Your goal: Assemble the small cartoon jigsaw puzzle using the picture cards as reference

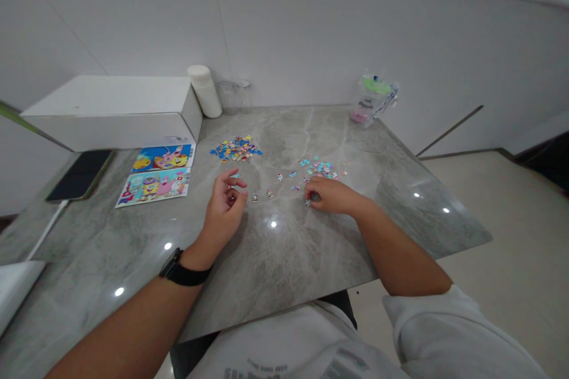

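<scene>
My left hand (226, 206) hovers over the grey marble table with its fingers curled loosely apart and nothing in them. To the right, my right hand (328, 194) pinches a small light puzzle piece (307, 203) near the tabletop. Just behind that hand lies a loose cluster of turquoise and pink pieces (323, 168). Several single pieces, one of them a small pale piece (255, 197), lie spread between my hands. A denser pile of blue and yellow pieces (237, 148) sits farther back, beyond my left hand.
Two cartoon picture cards (153, 185) lie at the left, beside a dark phone (82, 174) with a white cable. Behind them stand a white box (115, 112), a white bottle (205, 92) and two clear glasses (235, 96). A plastic bag (372, 102) rests at the back right.
</scene>
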Available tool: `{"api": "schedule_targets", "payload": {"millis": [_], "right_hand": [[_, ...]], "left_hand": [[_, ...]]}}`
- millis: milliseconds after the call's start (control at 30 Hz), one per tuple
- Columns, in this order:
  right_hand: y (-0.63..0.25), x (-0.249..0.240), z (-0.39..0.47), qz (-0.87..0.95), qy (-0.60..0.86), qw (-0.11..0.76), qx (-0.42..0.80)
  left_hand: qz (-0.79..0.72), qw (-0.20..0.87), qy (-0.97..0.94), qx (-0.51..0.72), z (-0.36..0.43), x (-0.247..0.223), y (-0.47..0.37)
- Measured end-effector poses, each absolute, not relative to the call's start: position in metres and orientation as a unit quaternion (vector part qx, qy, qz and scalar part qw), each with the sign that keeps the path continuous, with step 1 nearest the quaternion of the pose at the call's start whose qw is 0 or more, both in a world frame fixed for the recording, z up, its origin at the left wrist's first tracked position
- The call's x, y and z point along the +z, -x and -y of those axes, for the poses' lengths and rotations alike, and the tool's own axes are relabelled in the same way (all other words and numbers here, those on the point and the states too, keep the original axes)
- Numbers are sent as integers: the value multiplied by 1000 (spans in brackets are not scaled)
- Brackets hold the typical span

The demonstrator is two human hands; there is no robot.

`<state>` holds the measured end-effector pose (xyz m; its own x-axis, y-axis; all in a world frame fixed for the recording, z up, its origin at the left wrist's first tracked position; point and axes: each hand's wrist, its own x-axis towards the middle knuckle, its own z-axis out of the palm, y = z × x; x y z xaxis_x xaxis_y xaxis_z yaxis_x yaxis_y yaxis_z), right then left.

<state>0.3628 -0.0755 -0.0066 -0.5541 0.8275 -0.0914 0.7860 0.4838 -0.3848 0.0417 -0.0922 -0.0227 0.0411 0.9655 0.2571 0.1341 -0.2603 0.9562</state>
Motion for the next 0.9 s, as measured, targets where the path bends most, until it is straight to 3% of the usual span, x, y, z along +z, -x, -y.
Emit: {"api": "schedule_targets", "payload": {"millis": [133,433,900], "right_hand": [[-353,-8,74,838,477,86,250],[-327,-7,74,700,496,253,448],[-261,3,89,714,468,292,432]], "left_hand": [[-462,400,-605,511,93,-21,-42],[-462,331,-713,410,94,-24,-42],[-472,371,-712,365,94,-18,-46]]}}
